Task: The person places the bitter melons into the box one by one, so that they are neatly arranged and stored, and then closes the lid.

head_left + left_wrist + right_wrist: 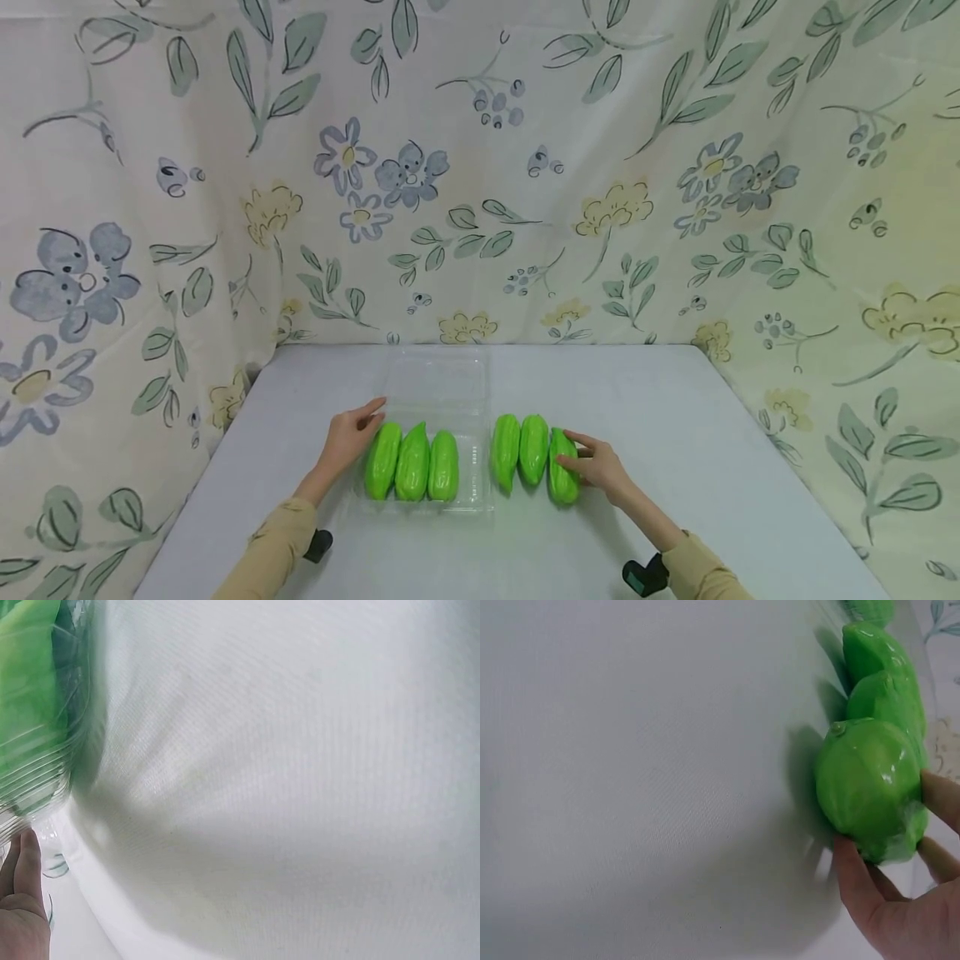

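My right hand [600, 468] grips the rightmost of three loose glossy green gourds [562, 479], thumb on one side and fingers on the other. In the right wrist view the gripped gourd [870, 784] shows its rounded, nubbed end close up and appears to lie on the table. The middle gourd [533, 450] and the left one [506, 450] lie beside it. Three similar gourds [412, 467] lie side by side in a clear plastic clamshell box [474, 475]. My left hand [351, 435] is at the box's left side; in the left wrist view its straight fingers [28, 862] touch the ridged wall.
The box's transparent lid [438, 379] lies folded back toward the far side. All of it rests on a white table [600, 383]. A flowered curtain [480, 208] hangs behind and along both sides. A dark wrist device [647, 575] shows at the right wrist.
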A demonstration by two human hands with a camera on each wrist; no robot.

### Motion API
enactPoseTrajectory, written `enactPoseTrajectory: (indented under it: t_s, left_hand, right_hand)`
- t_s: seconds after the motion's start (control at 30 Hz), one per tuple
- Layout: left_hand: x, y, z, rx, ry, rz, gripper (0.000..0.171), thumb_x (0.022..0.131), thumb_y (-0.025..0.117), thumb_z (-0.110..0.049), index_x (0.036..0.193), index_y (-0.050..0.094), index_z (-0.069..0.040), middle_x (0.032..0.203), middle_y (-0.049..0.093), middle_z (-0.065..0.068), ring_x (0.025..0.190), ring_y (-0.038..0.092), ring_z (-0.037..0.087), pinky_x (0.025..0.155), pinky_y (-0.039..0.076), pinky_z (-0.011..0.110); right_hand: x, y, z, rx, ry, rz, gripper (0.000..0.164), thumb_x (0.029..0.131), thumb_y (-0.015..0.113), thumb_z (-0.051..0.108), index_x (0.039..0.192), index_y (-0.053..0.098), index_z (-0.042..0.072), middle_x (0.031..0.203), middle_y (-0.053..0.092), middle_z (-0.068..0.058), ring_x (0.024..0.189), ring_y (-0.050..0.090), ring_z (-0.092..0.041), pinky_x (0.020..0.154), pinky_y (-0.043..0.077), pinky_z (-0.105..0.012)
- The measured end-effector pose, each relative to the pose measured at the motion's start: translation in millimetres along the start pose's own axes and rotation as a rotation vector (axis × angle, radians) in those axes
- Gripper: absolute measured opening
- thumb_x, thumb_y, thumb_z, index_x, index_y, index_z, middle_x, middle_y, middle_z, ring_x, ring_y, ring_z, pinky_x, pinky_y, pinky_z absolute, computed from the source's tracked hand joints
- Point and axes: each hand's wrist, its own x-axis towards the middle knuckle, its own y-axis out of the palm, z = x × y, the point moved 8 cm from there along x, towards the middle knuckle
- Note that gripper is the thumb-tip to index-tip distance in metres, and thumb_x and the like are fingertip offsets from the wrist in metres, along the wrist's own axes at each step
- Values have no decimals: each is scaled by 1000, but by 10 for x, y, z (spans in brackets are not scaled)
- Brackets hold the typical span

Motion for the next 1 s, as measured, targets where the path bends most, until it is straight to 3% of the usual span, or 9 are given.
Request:
enactPoseTrajectory:
  t_s: [0.37, 0.73, 1.0]
  left_hand:
    - [5, 1, 14, -8, 4, 2, 33, 90, 63, -7, 123, 63, -2, 113, 67, 21, 71, 60, 11, 55, 42, 19]
    - [32, -5, 18, 16, 20, -17, 33, 91, 63, -8, 122, 63, -1, 114, 67, 20, 83, 68, 23, 59, 45, 18]
    - [22, -5, 28, -3, 31, -3, 32, 91, 62, -8, 122, 63, -1, 113, 67, 21, 66, 55, 4, 53, 41, 18]
  right_hand:
    - [-4, -75, 25, 57, 31, -11, 60, 85, 71, 20, 137, 48, 2, 125, 54, -33, 95, 64, -24, 70, 55, -35]
    - [119, -230, 168, 68, 32, -11, 61, 88, 68, 22, 141, 44, 4, 130, 50, -33, 107, 61, -32, 78, 56, -39]
    - [161, -272, 252, 97, 44, 0, 61, 90, 65, 21, 143, 40, 3, 133, 47, -33, 109, 59, -31, 80, 55, -38]
